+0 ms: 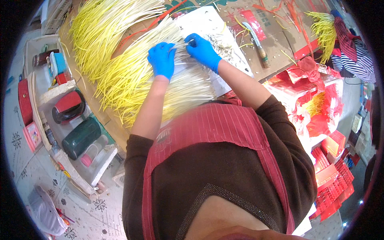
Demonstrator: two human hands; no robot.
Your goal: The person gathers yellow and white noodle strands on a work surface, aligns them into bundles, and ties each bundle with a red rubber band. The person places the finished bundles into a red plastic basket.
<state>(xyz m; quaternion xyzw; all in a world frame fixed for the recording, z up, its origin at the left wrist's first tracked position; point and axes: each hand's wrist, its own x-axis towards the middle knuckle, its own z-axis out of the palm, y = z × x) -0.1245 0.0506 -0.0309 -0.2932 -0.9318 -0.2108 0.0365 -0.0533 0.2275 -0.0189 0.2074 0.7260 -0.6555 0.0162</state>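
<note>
Long pale stalks with yellow tops, which look like yellow chives [126,78], lie in a broad layer before me, their white ends pointing right. My left hand [162,60], in a blue glove, rests on the stalks with its fingers bent. Close to its right, my right hand [202,52], also blue-gloved, is at the white ends with thumb and fingers curled; whether it pinches any stalk cannot be made out. Under the ends lies a white sheet [201,21] strewn with trimmed scraps [223,46]. A curved-blade knife with a wooden handle [262,55] lies to the right on the cardboard.
Another pile of yellow stalks [90,36] lies at upper left. Red ribbon [159,19] crosses the cardboard [279,42]. Left stand foam boxes [106,165] with bottles; right, a red-lined crate [333,99] and red baskets [333,180]. Another person's blue glove holds stalks [324,33] at upper right.
</note>
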